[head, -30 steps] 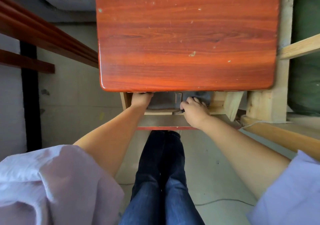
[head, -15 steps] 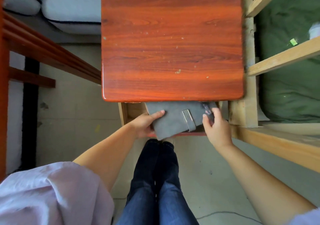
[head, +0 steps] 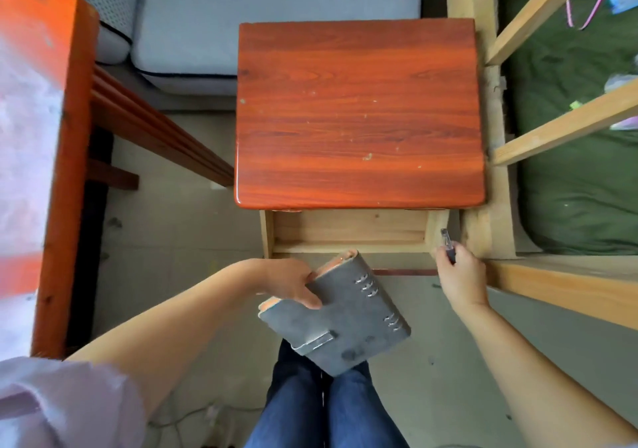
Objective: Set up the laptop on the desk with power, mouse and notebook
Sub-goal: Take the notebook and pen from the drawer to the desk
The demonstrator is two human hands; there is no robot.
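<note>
A grey ring-bound notebook [head: 345, 323] with a clasp strap and orange page edges hangs over my knees, held closed. My left hand [head: 290, 283] grips its upper left edge, thumb on the cover. My right hand [head: 457, 271] is raised at the drawer's right corner and holds a dark pen [head: 448, 244] that points up and away. The red-brown desk [head: 359, 116] lies in front of me with a bare top. Below its near edge the pale wooden drawer [head: 348, 232] is pulled out and looks empty. No laptop, mouse or power cable is in sight.
A pale wooden bed frame [head: 559, 285] with green bedding [head: 580, 185] stands close on the right. A red wooden bench [head: 69, 137] is on the left, grey cushions [head: 276, 19] lie behind the desk. A thin cable [head: 193, 413] runs across the floor by my legs.
The notebook came out of the drawer and down toward my lap, carried by the left hand alone. The right hand let go of it and now holds a pen. The view pulled back.
</note>
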